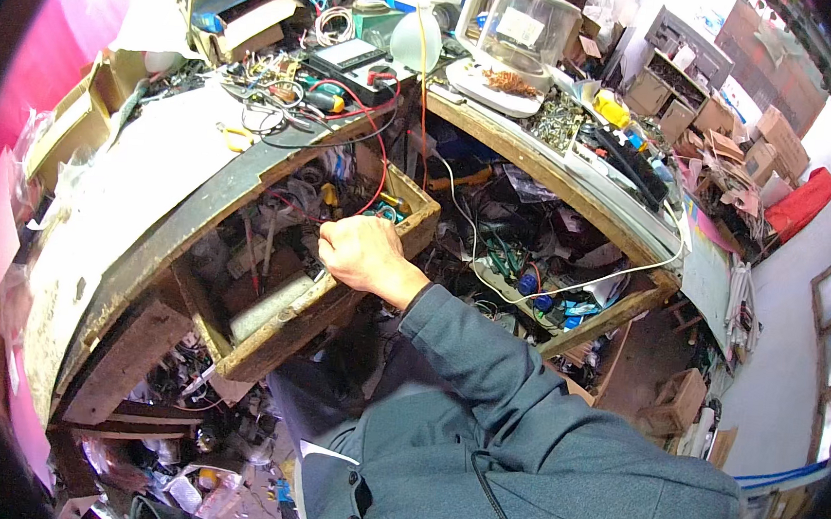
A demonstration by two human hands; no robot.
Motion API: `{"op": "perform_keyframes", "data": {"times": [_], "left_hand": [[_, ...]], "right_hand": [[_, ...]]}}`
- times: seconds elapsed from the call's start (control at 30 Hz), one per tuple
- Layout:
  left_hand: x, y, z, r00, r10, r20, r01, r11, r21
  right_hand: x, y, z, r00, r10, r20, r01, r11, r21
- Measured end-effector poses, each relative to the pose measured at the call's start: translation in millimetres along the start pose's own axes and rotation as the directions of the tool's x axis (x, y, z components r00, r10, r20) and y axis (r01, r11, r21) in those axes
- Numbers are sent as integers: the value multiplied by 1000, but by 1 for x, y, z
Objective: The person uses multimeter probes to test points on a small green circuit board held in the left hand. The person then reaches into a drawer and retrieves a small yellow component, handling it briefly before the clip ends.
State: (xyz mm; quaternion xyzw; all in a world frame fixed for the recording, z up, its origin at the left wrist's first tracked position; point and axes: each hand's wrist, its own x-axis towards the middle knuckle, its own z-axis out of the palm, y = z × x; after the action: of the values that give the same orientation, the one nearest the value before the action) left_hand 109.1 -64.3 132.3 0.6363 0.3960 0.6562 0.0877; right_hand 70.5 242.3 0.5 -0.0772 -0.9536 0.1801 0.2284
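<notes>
My right hand [367, 254] lies over the front edge of a pulled-out wooden drawer [277, 346], its fingers curled and closed on the rim. The fingertips are hidden behind the hand. Inside the drawer are a pale flat bar [273, 307] along the front wall, thin tools and mixed small parts. A yellow-handled tool [393, 202] sits in its far right corner. A red wire [382, 169] hangs down from the bench near the hand. Only a sleeve shows of my left arm at the lower left edge; my left hand is out of view.
A black-edged bench top [217, 171] carries a meter [348, 56], tangled leads and pliers [237, 136]. To the right, a second open compartment [524, 239] holds cables and tools, with a white cord [579, 284] across it. A clear-topped appliance [515, 43] stands behind.
</notes>
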Motion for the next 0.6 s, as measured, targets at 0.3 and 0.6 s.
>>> {"op": "perform_keyframes", "data": {"times": [0.3,0.6], "left_hand": [[17,10,-3,992,-82,98,65,983,170],[34,29,-48,766,-379,520,102,869,484]], "right_hand": [[-1,-5,0,999,-30,-24,30,999,18],[-2,-2,1,998,-35,-60,38,999,38]]}}
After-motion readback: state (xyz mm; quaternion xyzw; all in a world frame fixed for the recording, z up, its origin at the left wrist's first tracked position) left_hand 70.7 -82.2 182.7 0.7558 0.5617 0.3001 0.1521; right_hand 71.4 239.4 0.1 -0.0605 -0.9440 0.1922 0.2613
